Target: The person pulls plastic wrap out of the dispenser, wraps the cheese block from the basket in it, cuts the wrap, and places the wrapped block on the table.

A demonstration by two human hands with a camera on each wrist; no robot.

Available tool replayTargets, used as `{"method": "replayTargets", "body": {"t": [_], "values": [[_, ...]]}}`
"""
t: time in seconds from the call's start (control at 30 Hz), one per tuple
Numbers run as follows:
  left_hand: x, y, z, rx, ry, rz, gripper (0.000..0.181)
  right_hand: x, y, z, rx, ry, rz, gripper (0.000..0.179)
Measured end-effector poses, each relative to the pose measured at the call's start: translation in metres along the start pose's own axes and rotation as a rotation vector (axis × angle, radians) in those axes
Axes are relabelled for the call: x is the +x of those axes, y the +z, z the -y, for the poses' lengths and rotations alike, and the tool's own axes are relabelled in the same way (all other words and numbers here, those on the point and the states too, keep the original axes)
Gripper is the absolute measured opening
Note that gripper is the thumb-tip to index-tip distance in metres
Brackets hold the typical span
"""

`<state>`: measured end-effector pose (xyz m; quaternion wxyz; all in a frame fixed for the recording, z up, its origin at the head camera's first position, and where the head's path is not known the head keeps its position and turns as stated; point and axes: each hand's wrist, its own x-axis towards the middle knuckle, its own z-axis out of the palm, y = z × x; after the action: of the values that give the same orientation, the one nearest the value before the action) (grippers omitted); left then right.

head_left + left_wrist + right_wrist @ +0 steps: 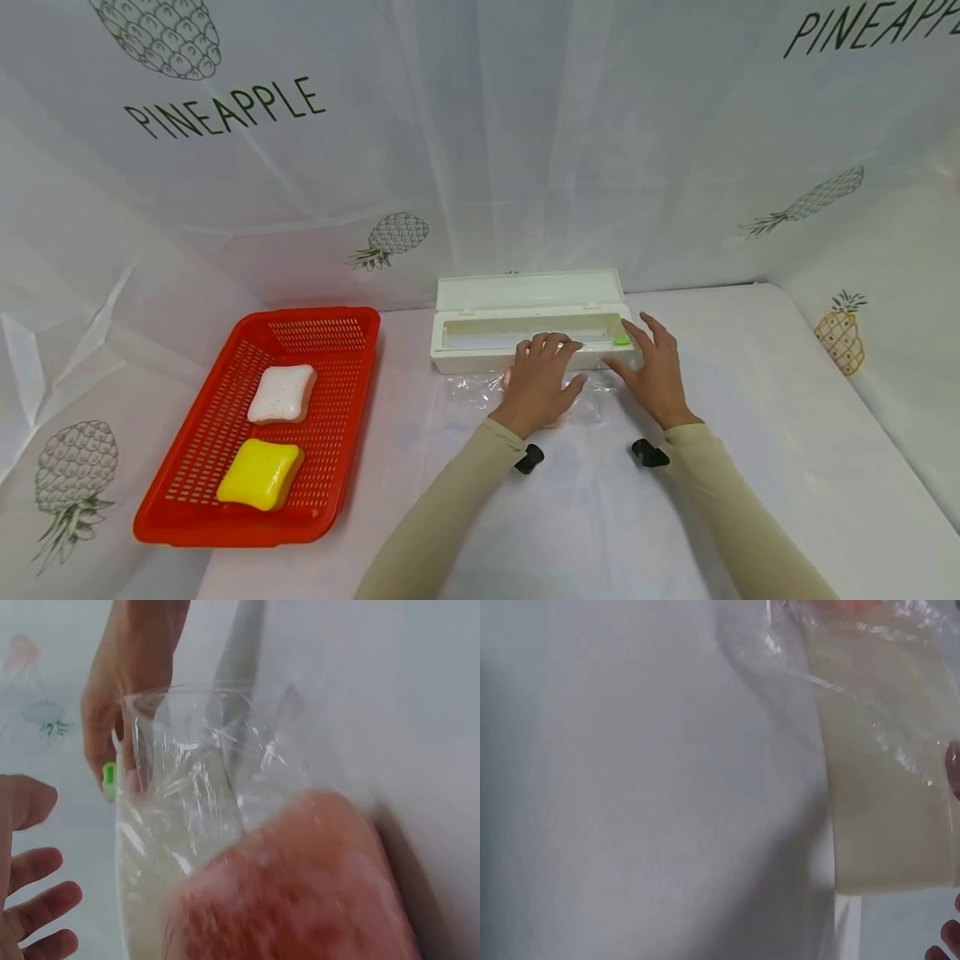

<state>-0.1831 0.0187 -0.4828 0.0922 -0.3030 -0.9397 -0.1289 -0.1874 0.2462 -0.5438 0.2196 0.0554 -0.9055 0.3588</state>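
Observation:
A white cling film dispenser (480, 364) stands with its hinged lid (528, 291) raised. Clear film (468, 387) hangs over its front onto the tablecloth. Under the film in front lies a pinkish-red block (292, 892), mostly hidden in the head view by my left hand (536, 383). That hand hovers over the dispenser's front edge, fingers spread and holding nothing. At the right end, my right hand (656, 375) has thumb and forefinger around a small green slide cutter (110, 778) on the front edge, pinching it, with the thumb on the film side.
To the left, a red plastic basket (352, 392) holds a white sponge-shaped block (281, 394) and a yellow one (259, 475). Behind the dispenser rises a white curtain (517, 167) printed with pineapples. Black wrist devices (649, 453) sit at both cuffs.

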Motion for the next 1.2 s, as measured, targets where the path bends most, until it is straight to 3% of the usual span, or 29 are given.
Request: {"method": "replayTargets", "body": {"t": [0.3, 0.53, 0.9, 1.2], "values": [[0.027, 0.018, -0.008, 0.009, -0.038, 0.016, 0.043, 0.003, 0.009, -0.004, -0.060, -0.013, 0.017, 0.072], [0.041, 0.021, -0.016, -0.015, -0.039, 0.019, 0.043, 0.004, 0.010, -0.007, -0.113, -0.037, 0.003, 0.067], [0.063, 0.031, -0.031, 0.089, -0.011, 0.023, 0.034, 0.000, 0.015, -0.012, -0.087, -0.055, -0.061, 0.077], [0.077, 0.038, -0.033, 0.184, -0.016, 0.037, 0.033, 0.003, 0.012, -0.009, -0.178, -0.072, -0.055, 0.075]]}}
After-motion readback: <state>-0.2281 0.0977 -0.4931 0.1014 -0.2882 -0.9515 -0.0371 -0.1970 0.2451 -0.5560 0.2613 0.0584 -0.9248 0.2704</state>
